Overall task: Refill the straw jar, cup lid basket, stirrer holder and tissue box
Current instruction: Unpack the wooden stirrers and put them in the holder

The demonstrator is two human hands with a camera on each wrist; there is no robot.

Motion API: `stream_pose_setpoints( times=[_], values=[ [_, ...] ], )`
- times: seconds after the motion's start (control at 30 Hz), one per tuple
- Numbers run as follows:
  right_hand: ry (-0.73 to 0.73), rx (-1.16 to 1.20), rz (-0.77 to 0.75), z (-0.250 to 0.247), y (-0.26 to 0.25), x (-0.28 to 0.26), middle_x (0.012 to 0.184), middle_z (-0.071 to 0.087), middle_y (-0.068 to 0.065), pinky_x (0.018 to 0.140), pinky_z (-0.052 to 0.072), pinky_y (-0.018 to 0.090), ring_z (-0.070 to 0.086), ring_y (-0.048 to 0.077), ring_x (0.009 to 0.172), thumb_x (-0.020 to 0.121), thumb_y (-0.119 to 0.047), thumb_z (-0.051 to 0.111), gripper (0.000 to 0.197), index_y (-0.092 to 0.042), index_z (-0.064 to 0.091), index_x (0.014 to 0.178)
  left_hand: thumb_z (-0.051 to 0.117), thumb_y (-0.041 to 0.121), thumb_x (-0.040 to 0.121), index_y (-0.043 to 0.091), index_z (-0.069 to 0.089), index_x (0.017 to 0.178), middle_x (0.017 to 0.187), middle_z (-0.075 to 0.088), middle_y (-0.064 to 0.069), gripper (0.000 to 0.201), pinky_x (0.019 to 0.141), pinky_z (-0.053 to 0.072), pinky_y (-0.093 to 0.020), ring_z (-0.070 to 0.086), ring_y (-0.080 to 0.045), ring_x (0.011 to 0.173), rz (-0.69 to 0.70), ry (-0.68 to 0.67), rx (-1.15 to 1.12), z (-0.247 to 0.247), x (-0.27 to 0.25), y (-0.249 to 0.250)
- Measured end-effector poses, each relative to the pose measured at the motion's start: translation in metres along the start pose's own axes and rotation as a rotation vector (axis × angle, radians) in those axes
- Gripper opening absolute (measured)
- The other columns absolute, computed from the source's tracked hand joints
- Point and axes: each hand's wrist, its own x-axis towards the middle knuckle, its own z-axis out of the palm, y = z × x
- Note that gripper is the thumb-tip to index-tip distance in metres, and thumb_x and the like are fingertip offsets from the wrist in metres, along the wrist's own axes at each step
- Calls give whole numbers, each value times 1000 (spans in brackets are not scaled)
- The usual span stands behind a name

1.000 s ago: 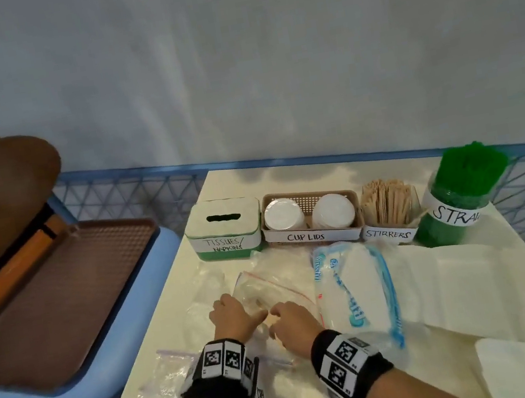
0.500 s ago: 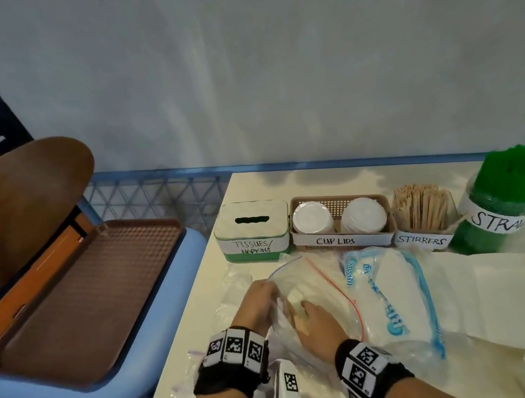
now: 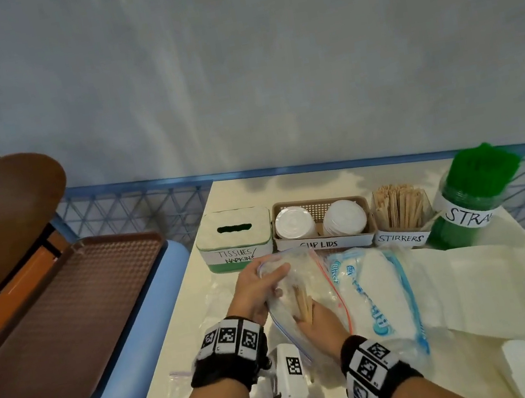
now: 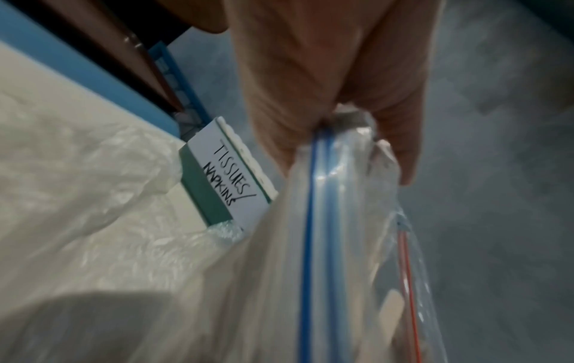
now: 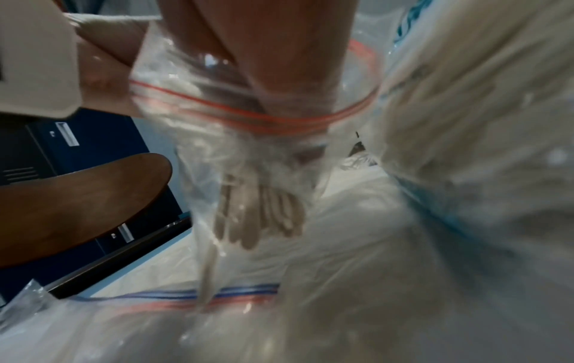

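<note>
A clear zip bag (image 3: pixel 304 271) with a red and blue seal is lifted off the cream table (image 3: pixel 203 313). My left hand (image 3: pixel 259 289) pinches its rim; the left wrist view shows the left hand (image 4: pixel 310 86) gripping the bunched zip bag (image 4: pixel 326 245). My right hand (image 3: pixel 320 324) reaches inside and grips a bundle of wooden stirrers (image 3: pixel 303 303). In the right wrist view my right hand (image 5: pixel 279 61) holds those stirrers (image 5: pixel 264 216) behind the plastic. Along the back stand the tissue box (image 3: pixel 234 238), cup lid basket (image 3: pixel 324 244), stirrer holder (image 3: pixel 399 238) and green straw jar (image 3: pixel 468 209).
A tissue pack (image 3: pixel 373 288) with blue print lies right of the bag, with white napkins (image 3: pixel 477 284) beyond it. Empty plastic bags (image 3: pixel 183 396) lie at the front left. A chair carrying a brown tray (image 3: pixel 65 318) stands left of the table, and a blue mesh fence (image 3: pixel 136 202) runs behind.
My left hand has raised the bag's mouth off the table. My right hand has gone into the bag and closed round the stirrers. The head view has shifted.
</note>
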Motion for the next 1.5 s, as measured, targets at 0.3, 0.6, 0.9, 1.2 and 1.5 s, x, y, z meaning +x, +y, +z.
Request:
stream_pose_setpoints(
  times=[0.3,0.6,0.9,1.2,1.5],
  values=[
    [-133,21,-94,-10,-6,-13,106,58,-2,77,42,13,54,11,96,92,-32,56,38,-13,50,124,49,7,91,4,49,93,62,44,-6,3,34,33,-16,37,-13,44,141,373,181,-25,19,-16],
    [-10,512,-28,-25,-10,-24,74,63,-2,80,44,28,57,14,78,94,-32,51,30,-19,64,70,52,19,91,10,42,83,83,52,-18,16,70,37,-34,45,-24,77,-9,422,410,-59,25,-56],
    [292,1191,93,-52,-30,-21,64,46,3,69,45,29,46,15,60,97,-17,47,16,-8,51,84,46,18,96,-7,43,120,121,54,-26,35,89,41,-36,53,-37,110,-73,426,580,-54,13,-67],
    [478,1127,-38,-108,-43,-26,60,44,0,62,41,26,44,12,56,97,-26,45,28,-14,48,73,59,28,90,-2,39,128,132,39,-22,53,99,34,-43,36,-37,124,68,479,869,-26,-3,-24],
    [764,794,-230,-189,-48,-10,65,49,0,59,44,26,49,13,58,98,-24,44,22,-20,44,77,55,31,92,11,37,131,132,43,-4,48,86,36,-22,46,-14,116,634,191,610,84,-41,89]
  ],
)
